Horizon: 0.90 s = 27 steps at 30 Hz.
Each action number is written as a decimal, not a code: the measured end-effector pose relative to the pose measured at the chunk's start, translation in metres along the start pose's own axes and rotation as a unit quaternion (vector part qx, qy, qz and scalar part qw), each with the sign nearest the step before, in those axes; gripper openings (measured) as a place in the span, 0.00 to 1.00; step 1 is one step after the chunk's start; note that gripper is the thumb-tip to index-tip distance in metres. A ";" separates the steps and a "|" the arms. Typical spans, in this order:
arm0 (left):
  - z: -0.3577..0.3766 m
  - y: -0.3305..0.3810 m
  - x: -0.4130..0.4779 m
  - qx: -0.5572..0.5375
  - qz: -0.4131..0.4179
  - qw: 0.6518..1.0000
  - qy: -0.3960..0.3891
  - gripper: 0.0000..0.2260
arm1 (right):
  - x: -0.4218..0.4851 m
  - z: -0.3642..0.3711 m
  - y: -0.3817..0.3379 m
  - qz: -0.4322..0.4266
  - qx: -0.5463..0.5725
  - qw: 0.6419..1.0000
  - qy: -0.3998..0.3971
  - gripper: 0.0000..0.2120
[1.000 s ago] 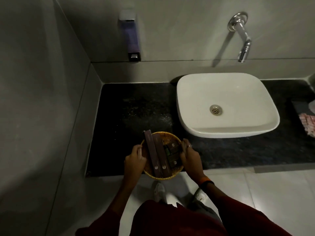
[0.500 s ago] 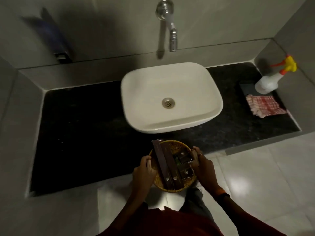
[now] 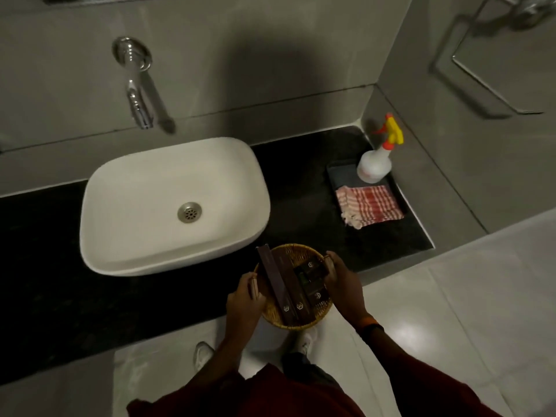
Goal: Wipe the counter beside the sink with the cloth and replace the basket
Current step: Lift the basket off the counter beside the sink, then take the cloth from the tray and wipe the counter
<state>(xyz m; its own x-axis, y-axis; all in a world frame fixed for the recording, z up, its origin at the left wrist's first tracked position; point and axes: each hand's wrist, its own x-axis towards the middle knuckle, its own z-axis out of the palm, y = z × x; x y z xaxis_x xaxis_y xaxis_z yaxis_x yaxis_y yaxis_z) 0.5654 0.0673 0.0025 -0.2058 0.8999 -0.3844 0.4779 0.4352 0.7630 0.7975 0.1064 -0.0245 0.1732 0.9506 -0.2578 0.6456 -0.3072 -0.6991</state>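
Observation:
A round woven basket [image 3: 296,254] with dark toiletry boxes in it is held up in front of the sink, over the counter's front edge. My left hand [image 3: 245,302] grips its left rim and my right hand [image 3: 344,284] grips its right rim. A red and white checked cloth [image 3: 368,206] lies folded on a dark tray on the black counter [image 3: 301,182], right of the white sink [image 3: 168,203] and apart from both hands.
A white spray bottle [image 3: 376,164] with a yellow and orange trigger stands on the dark tray [image 3: 340,173] in the right corner. A chrome tap [image 3: 135,94] juts from the wall above the sink. Grey walls close both ends. My shoes [image 3: 203,353] stand on the pale floor tiles.
The basket, held in both hands, has travelled from the counter left of the sink to in front of the sink's right side. The view has swung right, bringing the cloth and spray bottle into sight.

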 end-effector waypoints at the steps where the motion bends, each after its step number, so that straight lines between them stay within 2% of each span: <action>1: 0.007 0.008 0.006 0.002 -0.002 1.000 0.003 0.19 | 0.009 -0.007 0.003 0.000 0.008 1.000 -0.005 0.19; 5: 0.028 0.029 0.033 0.001 0.009 1.000 0.026 0.20 | 0.043 -0.026 0.003 -0.035 0.012 0.999 -0.015 0.22; 9: 0.040 0.042 0.057 0.011 0.019 0.999 0.048 0.21 | 0.072 -0.036 -0.007 -0.072 -0.023 0.997 -0.022 0.22; 14: 0.051 0.058 0.065 0.029 0.015 0.993 0.111 0.22 | 0.097 -0.041 -0.012 -0.055 -0.008 0.998 -0.041 0.22; 16: 0.060 0.065 0.058 0.079 0.031 0.982 0.167 0.23 | 0.099 -0.044 -0.009 -0.049 0.019 0.998 -0.027 0.19; 19: 0.077 0.081 0.055 0.127 0.108 0.964 0.208 0.21 | 0.102 -0.053 -0.001 -0.080 0.025 0.995 0.058 0.08; 22: 0.100 0.113 0.069 0.143 0.186 0.957 0.173 0.16 | 0.121 -0.072 0.011 -0.086 -0.037 0.989 0.111 0.06; 25: 0.127 0.149 0.098 0.150 0.244 0.956 0.067 0.14 | 0.153 -0.096 0.021 -0.044 -0.086 0.992 0.078 0.18; 27: 0.146 0.171 0.120 0.153 0.258 0.954 -0.026 0.15 | 0.172 -0.112 0.026 -0.043 -0.093 0.994 0.048 0.24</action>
<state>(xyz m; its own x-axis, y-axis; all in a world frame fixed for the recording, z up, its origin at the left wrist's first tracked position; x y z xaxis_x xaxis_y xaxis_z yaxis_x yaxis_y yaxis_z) 0.7475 0.2457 0.0107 0.1621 0.9863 -0.0295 0.7322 -0.1002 0.6737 0.9273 0.2668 -0.0117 0.1759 0.9756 -0.1314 0.7858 -0.2195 -0.5782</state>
